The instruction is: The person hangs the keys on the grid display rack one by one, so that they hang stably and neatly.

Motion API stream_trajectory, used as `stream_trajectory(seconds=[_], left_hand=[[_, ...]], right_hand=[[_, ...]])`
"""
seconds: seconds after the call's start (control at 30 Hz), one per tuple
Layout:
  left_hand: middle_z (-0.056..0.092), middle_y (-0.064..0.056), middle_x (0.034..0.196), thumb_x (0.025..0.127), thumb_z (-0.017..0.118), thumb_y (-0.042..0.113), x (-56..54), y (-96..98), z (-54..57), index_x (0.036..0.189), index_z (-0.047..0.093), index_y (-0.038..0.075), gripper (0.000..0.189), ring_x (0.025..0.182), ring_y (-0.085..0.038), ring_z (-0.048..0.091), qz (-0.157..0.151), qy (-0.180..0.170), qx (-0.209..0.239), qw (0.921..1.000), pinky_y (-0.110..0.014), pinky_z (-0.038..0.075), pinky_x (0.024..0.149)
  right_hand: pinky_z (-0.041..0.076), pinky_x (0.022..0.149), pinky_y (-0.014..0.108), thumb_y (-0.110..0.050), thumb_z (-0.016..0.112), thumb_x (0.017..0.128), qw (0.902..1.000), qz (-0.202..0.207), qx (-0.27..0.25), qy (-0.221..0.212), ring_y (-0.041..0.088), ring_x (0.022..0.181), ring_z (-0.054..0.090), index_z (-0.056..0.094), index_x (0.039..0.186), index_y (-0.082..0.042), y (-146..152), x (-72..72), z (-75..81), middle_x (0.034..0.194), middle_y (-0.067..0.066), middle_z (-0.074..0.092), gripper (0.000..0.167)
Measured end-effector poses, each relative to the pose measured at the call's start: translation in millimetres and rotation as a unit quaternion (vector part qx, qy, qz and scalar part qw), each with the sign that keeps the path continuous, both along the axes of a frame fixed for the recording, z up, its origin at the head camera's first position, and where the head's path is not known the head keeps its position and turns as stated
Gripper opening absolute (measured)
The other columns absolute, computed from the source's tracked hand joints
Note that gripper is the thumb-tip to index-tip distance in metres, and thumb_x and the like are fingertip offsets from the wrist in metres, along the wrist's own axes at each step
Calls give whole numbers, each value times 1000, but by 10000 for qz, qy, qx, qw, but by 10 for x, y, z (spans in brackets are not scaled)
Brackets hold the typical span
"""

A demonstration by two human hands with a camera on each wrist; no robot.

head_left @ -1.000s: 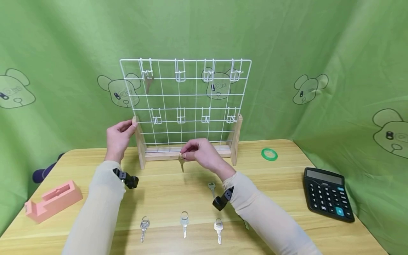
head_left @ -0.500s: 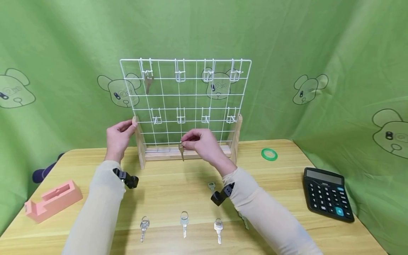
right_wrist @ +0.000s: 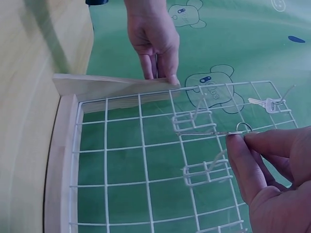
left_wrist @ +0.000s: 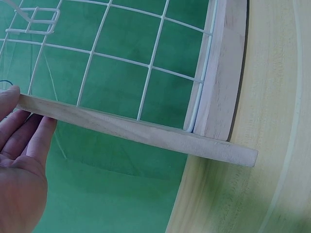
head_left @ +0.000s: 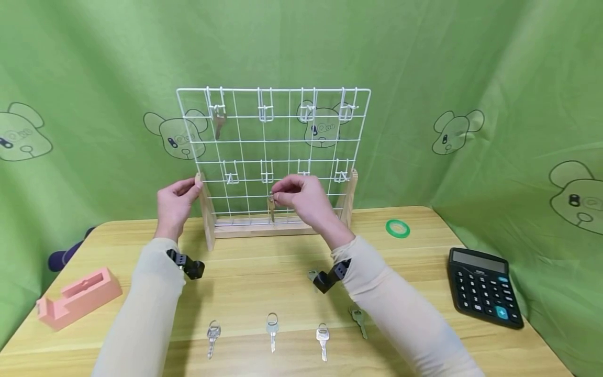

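Note:
A white wire grid rack (head_left: 282, 90) with wire hooks stands on wooden legs at the back of the table. My left hand (head_left: 175, 205) pinches the top of its left wooden upright (left_wrist: 131, 127), thumb on one side and fingers on the other. My right hand (head_left: 308, 203) holds a key (head_left: 271, 210) by its bow, blade hanging down, before the grid's lower part. In the right wrist view, the key's ring (right_wrist: 244, 127) loops up beside the fingertips. Another key (head_left: 219, 126) hangs from the upper left hook. The right hand partly covers one lower hook in the head view.
Several keys lie on the table, among them a silver key (head_left: 322, 340) at the front and a key (head_left: 359, 320) beside the right sleeve. A pink tape dispenser (head_left: 80, 298) stands left; a green tape roll (head_left: 398, 228) and a black calculator (head_left: 485, 287) lie right.
My right hand has risen with the key from the wooden base bar to just below the lower hooks, shifting slightly right at the end. The left hand has stayed on the upright.

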State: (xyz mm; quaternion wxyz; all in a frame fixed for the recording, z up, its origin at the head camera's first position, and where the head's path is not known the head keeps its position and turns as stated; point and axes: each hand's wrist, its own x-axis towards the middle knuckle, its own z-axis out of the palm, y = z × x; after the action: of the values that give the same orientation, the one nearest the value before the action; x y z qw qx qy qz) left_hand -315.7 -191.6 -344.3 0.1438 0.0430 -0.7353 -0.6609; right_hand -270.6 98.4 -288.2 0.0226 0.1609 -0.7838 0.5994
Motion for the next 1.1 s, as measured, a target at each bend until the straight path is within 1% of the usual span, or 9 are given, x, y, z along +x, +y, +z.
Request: stream_trajectory(seconds=[0.13, 0.3, 0.47, 0.57, 0.73, 1.1], left_hand=[[60, -20, 129, 93, 70, 21, -6, -1, -4, 131, 58, 0, 45, 112, -23, 61, 8, 8, -3, 10000, -27, 51, 96], [60, -20, 130, 93, 70, 22, -5, -10, -10, 132, 58, 0, 46, 113, -24, 61, 0, 11, -38, 10000, -28, 51, 97], [60, -19, 130, 93, 70, 24, -2, -14, -9, 132, 58, 0, 47, 114, -24, 61, -13, -9, -50, 10000, -29, 50, 97], [60, -19, 131, 93, 70, 24, -2, -14, -7, 132, 58, 1, 47, 114, -24, 61, -10, -26, -64, 10000, -28, 50, 97], [60, -18, 131, 93, 70, 25, 4, -11, 0, 132, 59, 1, 47, 114, -24, 60, -6, -46, -93, 9999, -28, 50, 97], [59, -18, 133, 93, 70, 25, 10, -18, 16, 133, 58, 3, 47, 117, -24, 59, -50, -137, -17, 9999, -27, 50, 98]], right_hand=[[58, 81, 34, 4, 71, 86, 9999, -12, -153, 44, 25, 85, 66, 70, 100, 0, 0, -12, 75, 92, 11, 70, 15], [58, 79, 32, 4, 71, 86, 9997, -77, -169, 163, 25, 85, 66, 70, 101, 2, 0, -33, 162, 92, 11, 70, 15], [58, 81, 34, 4, 71, 85, 9993, -173, -275, 190, 25, 86, 65, 70, 100, 1, -1, -50, 235, 93, 11, 69, 15], [58, 82, 34, 6, 71, 85, 9988, -232, -402, 163, 25, 87, 65, 70, 100, -1, -1, -61, 273, 95, 12, 68, 16], [57, 82, 31, 6, 70, 85, 9982, -310, -492, 150, 25, 89, 65, 70, 100, -1, 0, -81, 327, 97, 12, 67, 17], [57, 82, 31, 8, 69, 85, 9971, -278, -638, 318, 25, 88, 64, 69, 99, 0, -32, -119, 436, 96, 14, 67, 16]])
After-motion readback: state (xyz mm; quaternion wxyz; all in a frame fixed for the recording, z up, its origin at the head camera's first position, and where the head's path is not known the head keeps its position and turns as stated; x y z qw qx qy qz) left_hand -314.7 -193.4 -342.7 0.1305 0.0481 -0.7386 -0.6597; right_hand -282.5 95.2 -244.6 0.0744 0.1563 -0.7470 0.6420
